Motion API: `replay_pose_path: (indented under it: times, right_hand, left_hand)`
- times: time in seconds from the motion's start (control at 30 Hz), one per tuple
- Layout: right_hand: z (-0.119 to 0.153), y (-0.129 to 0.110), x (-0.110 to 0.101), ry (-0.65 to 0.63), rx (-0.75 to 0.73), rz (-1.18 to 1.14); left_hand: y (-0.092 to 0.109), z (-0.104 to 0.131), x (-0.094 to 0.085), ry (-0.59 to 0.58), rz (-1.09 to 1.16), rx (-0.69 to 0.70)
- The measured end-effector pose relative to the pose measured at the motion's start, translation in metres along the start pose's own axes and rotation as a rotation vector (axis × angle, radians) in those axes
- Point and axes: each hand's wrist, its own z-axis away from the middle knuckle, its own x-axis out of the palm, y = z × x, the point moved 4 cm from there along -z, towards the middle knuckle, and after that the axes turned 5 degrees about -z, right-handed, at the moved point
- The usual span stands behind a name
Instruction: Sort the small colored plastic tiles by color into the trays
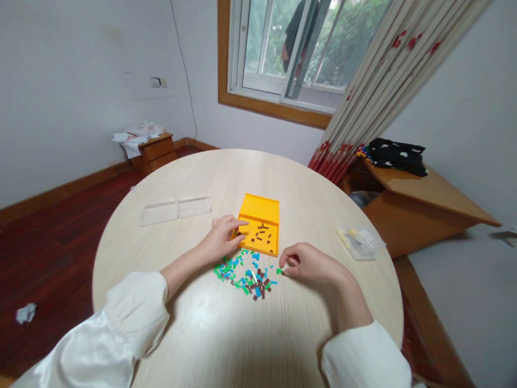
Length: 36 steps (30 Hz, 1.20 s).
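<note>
Placed near the middle of the round table [214, 339]: a yellow box [264, 250], with lid [260, 207] opened toward the far side and small brown pieces [262, 232] inside. At the left wall of the box, left hand [220, 237], with index finger and thumb apart; cannot tell about any piece held there, because too small to see well. Just right of the near right corner, right hand [313, 263], with fingertips narrow around a small green piece [279, 271]; cannot tell surely whether pinched or only touched. Between both hands, on the near side of the box, a loose pile [247, 281] of green, blue and brown pieces.

Possible trouble, as a judgement: from a weak pinch, loss of the green piece among many similar ones. From a low sweep of the left hand, scattering of the pile, so close below. From pressure on the left wall, a tilt of the box and spilling of the brown pieces. Less at risk, because well apart: the clear tray [177, 208] at left and clear pack [361, 243] at right.
</note>
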Motion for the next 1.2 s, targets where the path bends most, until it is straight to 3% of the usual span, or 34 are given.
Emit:
replay_pose_path:
  times: [0.17, 0.4, 0.57, 0.83, 1.2]
  right_hand:
    - [-0.004, 0.004, 0.004, -0.065, 0.034, 0.060]
    - [-0.005, 0.001, 0.004, -0.014, 0.027, 0.039]
    - [-0.003, 0.000, 0.002, -0.026, 0.019, -0.052]
    - [-0.011, -0.007, 0.013, -0.056, 0.012, 0.032]
    - [-0.010, 0.005, 0.011, -0.096, 0.086, -0.076]
  left_hand:
    - [-0.002, 0.001, 0.002, 0.013, -0.004, 0.043]
    - [0.000, 0.001, -0.002, 0.021, -0.002, 0.026]
    - [0.002, 0.000, -0.002, -0.027, -0.029, 0.024]
    - [-0.001, 0.001, 0.004, -0.074, -0.086, 0.032]
    - [0.002, 0.001, 0.002, -0.098, -0.082, 0.018]
